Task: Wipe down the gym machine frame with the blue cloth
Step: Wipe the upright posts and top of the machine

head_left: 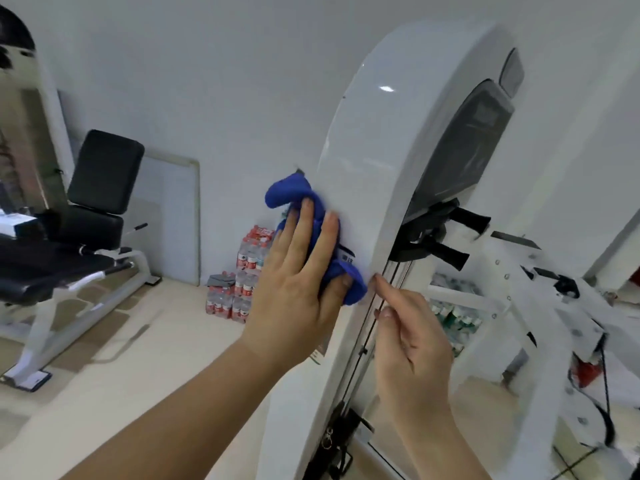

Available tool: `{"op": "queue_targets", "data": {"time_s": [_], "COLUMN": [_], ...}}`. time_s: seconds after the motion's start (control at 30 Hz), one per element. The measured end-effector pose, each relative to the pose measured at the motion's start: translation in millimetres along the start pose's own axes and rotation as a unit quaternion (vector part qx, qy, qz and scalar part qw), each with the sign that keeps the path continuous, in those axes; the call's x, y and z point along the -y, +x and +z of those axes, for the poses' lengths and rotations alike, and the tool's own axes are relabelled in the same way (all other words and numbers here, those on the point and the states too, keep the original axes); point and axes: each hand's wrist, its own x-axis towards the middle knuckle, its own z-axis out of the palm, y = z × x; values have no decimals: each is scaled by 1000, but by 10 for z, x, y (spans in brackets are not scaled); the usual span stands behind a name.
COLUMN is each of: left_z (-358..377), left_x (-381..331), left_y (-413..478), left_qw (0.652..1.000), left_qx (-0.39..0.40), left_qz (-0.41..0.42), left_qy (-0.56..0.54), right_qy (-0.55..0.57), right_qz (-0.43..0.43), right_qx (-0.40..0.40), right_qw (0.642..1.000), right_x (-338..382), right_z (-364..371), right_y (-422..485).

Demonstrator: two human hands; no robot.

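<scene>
The white curved frame (374,161) of the gym machine rises through the middle of the view. My left hand (298,282) presses a bunched blue cloth (287,192) flat against the frame's left face, fingers straight over the cloth and the thumb against its lower edge. My right hand (408,341) is just to the right, index finger extended and touching the frame's front edge beside the cables, the other fingers loosely bent, holding nothing.
A dark panel (464,147) and black handles (450,254) sit on the frame's right side. Packs of water bottles (242,282) are stacked on the floor by the wall. A black padded seat machine (86,216) stands at the left.
</scene>
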Motion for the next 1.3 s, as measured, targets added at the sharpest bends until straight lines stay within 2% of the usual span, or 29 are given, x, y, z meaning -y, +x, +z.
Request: {"op": "queue_targets", "data": {"time_s": [0.13,0.23,0.43,0.57,0.7,0.8,0.9,1.0,1.1,1.2,1.3], "left_z": [86,125,-267,-133,35,-236,-555,-606,-514,-519,-613], "left_x": [-123,-144,-479,-532,-459,-698,-1034,-1241,-1253,-1251,-1317], "left_y": [-310,-318,599,319,-17,505,1052,946,513,343,289], "left_qw": [996,997,999,996,991,991,976,963,983,992,994], "left_qx": [36,36,-13,0,20,-9,-34,-38,-22,-26,-11], "left_qz": [-82,-67,-22,-4,-25,-35,-68,-68,-103,-123,-110], "left_qy": [-12,2,24,92,126,127,203,258,151,19,-24], "right_qy": [9,48,115,124,98,112,133,148,192,227,255], "right_qz": [-14,-14,-13,-19,-28,-24,-20,-48,-53,-8,25], "right_qx": [12,19,-7,-2,20,23,10,33,124,189,189], "right_qw": [1000,999,993,992,995,993,991,987,972,955,948], "right_x": [69,99,204,224,225,224,245,333,338,299,318], "right_z": [45,42,-136,-263,-359,-412,-451,-508,-544,-579,-667], "right_y": [155,199,593,858,816,735,766,744,588,507,566]}}
